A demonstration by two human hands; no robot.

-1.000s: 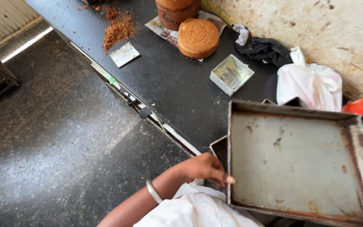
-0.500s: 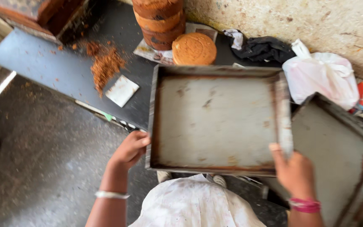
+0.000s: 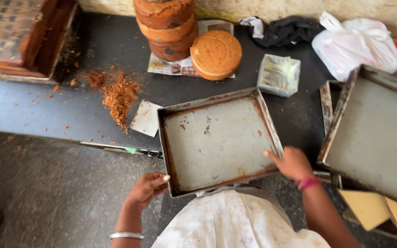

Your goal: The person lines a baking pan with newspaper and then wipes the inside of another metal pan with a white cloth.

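A square metal baking tray (image 3: 217, 140), empty and stained, lies on the dark counter (image 3: 70, 112) with its near edge over the counter's front. My left hand (image 3: 149, 187) grips its near left corner, a silver bangle on that wrist. My right hand (image 3: 291, 162) holds the tray's near right corner, a pink band on the wrist. A second, similar tray (image 3: 375, 133) sits tilted at the right, on other trays.
Stacked round brown cakes (image 3: 165, 25) and a single one (image 3: 216, 54) stand at the back. Cake crumbs (image 3: 118, 96) and a white card (image 3: 146, 118) lie left of the tray. A small foil container (image 3: 279, 74), black cloth (image 3: 286, 29) and white plastic bag (image 3: 357, 43) are behind.
The tray has come down onto the counter, turned slightly, and both hands have slid to its near corners. The view has shifted left.
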